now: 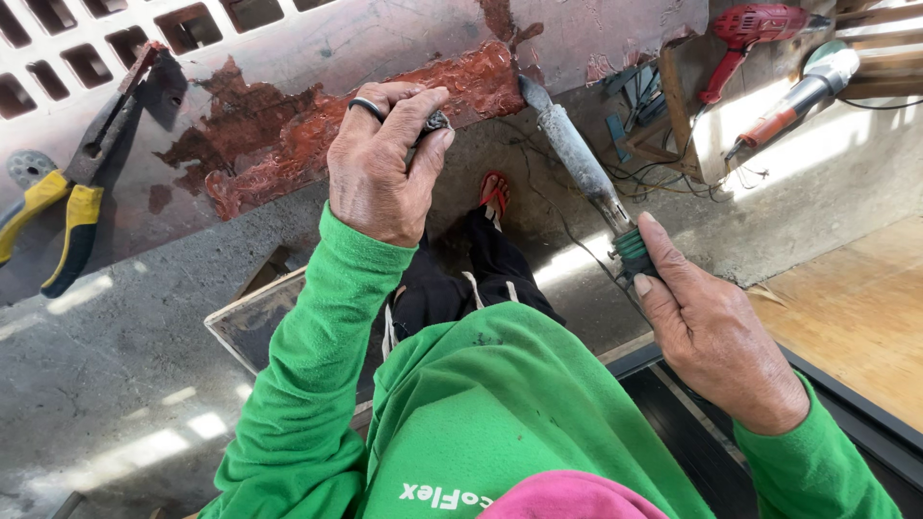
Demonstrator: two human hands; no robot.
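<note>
Grey concrete floor (pixel 125 375) runs below a worn metal panel (pixel 317 48) with red patches. Left hand (pixel 380 163) pinches a small dark piece (pixel 436 122) against the panel's edge; right hand (pixel 716 332) grips a soldering iron (pixel 577 154). Pliers (pixel 72 183) lie far left, a red drill (pixel 755 34) far right.

Grey concrete floor (pixel 125 365) as the work surface.
On it lie a red power drill (pixel 755 29), a red-handled tool (pixel 798 96) and tangled wires (pixel 654 178); a wooden board (pixel 846 308) lies at right.
</note>
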